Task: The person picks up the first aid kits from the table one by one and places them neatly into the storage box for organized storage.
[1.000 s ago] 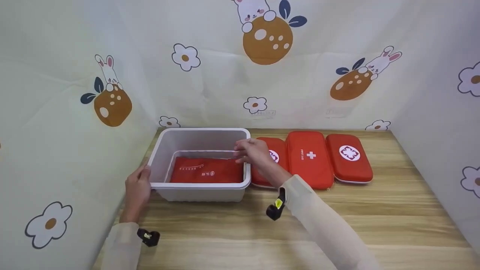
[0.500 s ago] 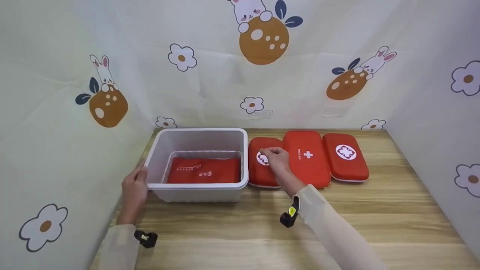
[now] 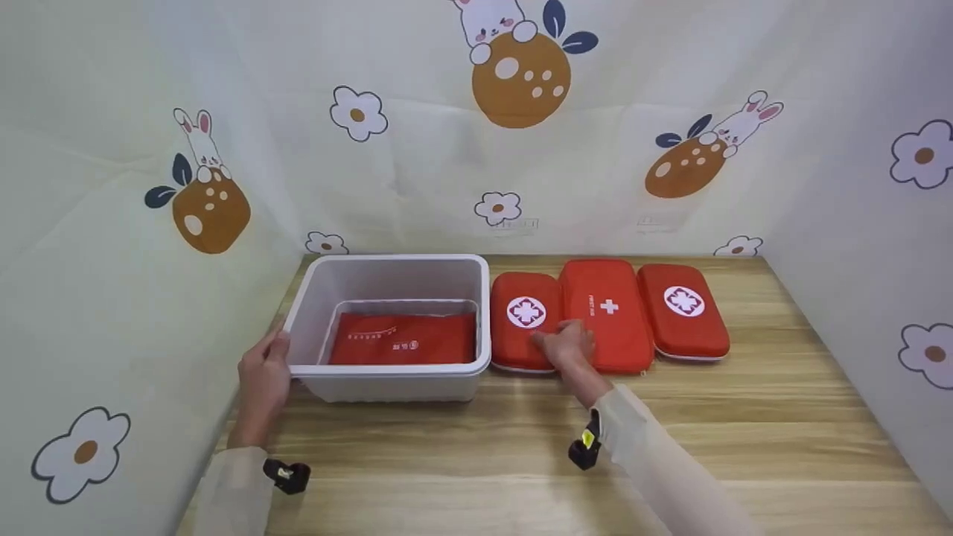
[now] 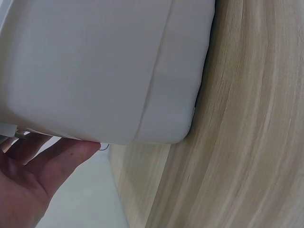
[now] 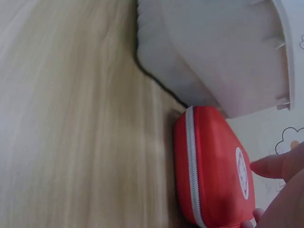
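Note:
My left hand (image 3: 264, 374) holds the left side of a light grey plastic bin (image 3: 391, 382), thumb at its rim. In the left wrist view, the fingers (image 4: 71, 154) meet the bin's outer wall. Inside the bin lies a flat red pouch (image 3: 402, 339) with white print. My right hand (image 3: 569, 347) is over the seam between the left red first aid case (image 3: 514, 344) and the middle first aid case (image 3: 618, 335). Its thumb (image 5: 268, 166) is straight beside the left case's white emblem in the right wrist view; its other fingers are partly hidden.
A third red first aid case (image 3: 692, 327) lies at the right end of the row. The wooden table (image 3: 447, 461) extends in front. A patterned curtain (image 3: 417, 171) encloses the back and sides. Wrist cameras sit on both sleeves.
My right hand has moved from the bin's right rim to the right and down, over the left and middle cases. My left hand stays on the bin.

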Tool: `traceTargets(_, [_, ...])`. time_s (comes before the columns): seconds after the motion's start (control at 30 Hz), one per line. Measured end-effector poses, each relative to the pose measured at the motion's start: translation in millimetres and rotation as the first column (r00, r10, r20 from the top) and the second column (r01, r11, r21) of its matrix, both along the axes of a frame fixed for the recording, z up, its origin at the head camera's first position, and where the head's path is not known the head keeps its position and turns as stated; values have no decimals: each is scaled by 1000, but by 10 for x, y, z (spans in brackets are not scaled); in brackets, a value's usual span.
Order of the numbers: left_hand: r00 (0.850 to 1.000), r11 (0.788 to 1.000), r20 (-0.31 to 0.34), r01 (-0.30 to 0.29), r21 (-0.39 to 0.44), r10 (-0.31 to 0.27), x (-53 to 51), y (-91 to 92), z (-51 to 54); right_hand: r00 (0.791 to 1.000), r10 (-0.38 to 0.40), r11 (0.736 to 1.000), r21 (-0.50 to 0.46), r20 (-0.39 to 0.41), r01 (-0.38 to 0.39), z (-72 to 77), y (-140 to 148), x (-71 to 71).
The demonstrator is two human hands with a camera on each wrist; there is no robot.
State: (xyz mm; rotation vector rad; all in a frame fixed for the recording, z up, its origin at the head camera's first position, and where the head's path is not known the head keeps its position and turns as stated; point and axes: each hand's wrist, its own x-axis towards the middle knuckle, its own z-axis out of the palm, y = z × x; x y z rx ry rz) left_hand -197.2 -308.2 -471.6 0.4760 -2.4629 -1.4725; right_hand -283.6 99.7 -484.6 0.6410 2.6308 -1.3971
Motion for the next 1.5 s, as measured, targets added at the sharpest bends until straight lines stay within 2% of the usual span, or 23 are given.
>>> traceTargets(0.27, [1000, 1000, 0, 8, 5, -8, -7, 13, 21, 997, 67, 980, 187, 46, -75, -75, -31, 43])
traceTargets(0.47, [1000, 1000, -7, 5, -1, -5, -17, 16, 11, 991, 108, 958, 257, 82, -126, -66, -51, 45])
traceTargets(0.73, [999, 1000, -35, -6, -7, 5, -8, 21, -25, 972, 215, 906, 352, 99, -236, -42, -62, 116])
traceTargets(0.93, [1000, 1000, -27, -3, 3, 3, -5, 9, -41, 949, 299, 851, 422, 98, -311, -13, -43, 157])
traceTargets(1.0, [1000, 1000, -26, 0, -2, 0, -2, 8, -40, 942, 320, 842, 424, 104, -333, -17, -35, 155])
traceTargets(1.1, [1000, 1000, -20, 6, -7, -7, 0, 8, -33, 936, 328, 850, 392, 127, -351, -27, -24, 143])
traceTargets(1.33, [1000, 1000, 5, 17, 21, -17, -3, 9, -11, 946, 262, 934, 199, 190, -298, -72, 23, 115])
traceTargets(1.5, [1000, 1000, 5, 9, 21, -10, -1, 7, -1, 952, 243, 950, 153, 184, -272, -74, 44, 116])
